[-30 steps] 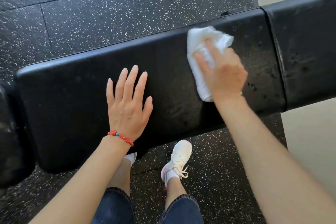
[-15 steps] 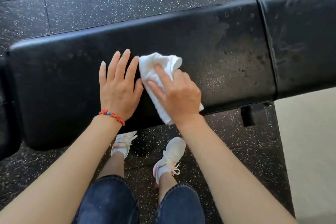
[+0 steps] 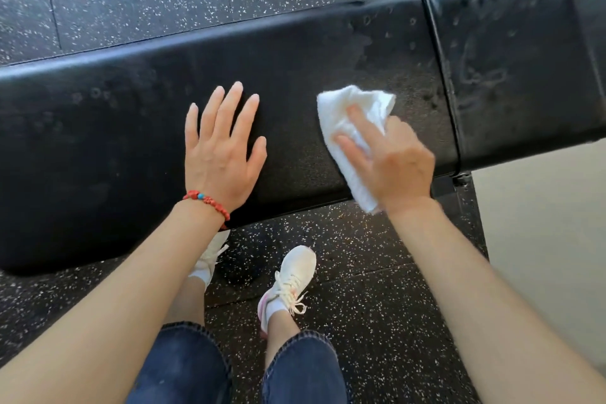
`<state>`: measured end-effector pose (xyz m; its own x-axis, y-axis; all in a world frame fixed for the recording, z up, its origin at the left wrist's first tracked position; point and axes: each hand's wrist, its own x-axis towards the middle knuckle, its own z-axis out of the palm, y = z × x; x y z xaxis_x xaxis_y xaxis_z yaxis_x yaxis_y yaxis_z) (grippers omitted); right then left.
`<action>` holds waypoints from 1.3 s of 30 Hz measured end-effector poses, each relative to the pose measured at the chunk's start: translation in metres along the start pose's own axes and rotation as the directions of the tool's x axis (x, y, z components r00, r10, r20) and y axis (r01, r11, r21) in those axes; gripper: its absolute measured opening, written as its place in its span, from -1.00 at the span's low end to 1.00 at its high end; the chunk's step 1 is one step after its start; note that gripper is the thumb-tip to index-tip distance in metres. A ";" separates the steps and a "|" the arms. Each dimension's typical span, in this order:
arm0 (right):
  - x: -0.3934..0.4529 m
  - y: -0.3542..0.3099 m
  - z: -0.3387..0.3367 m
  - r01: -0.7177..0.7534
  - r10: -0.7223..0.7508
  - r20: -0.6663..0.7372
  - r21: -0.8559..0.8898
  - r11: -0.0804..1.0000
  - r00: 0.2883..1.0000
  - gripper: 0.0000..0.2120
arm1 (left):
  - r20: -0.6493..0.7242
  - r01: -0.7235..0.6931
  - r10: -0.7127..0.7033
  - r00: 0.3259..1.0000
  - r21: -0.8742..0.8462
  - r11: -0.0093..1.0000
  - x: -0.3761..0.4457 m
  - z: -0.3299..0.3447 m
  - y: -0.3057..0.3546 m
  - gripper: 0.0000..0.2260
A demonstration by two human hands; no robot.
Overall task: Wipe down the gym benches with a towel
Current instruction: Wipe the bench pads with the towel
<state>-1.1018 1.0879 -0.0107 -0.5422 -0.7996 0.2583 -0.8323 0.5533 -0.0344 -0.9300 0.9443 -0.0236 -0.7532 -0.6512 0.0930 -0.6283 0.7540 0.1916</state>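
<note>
while left hand [image 3: 223, 154] lies flat at 9 o'clock to steady body, right hand [image 3: 393, 164] grasps towel [image 3: 347, 108], pressing it on bench [image 3: 98, 141].

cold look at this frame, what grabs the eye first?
The white towel against the black bench, right of centre, pressed under the right hand. Next, the left hand spread flat on the pad at centre, with a red bracelet on its wrist. Smears and ring marks show on the pad section at the far right.
</note>
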 end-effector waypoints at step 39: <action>0.148 0.036 0.029 -0.360 0.345 0.138 0.106 0.927 0.928 -0.61 | 0.079 -0.005 0.004 0.997 0.005 1.000 0.098 0.010 0.044 -0.55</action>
<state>-1.2155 0.9827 -0.0020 -0.8064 -0.5837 0.0951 -0.5884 0.7760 -0.2271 -1.0332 0.9145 -0.0157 -0.7688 -0.6393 0.0167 -0.6258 0.7574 0.1865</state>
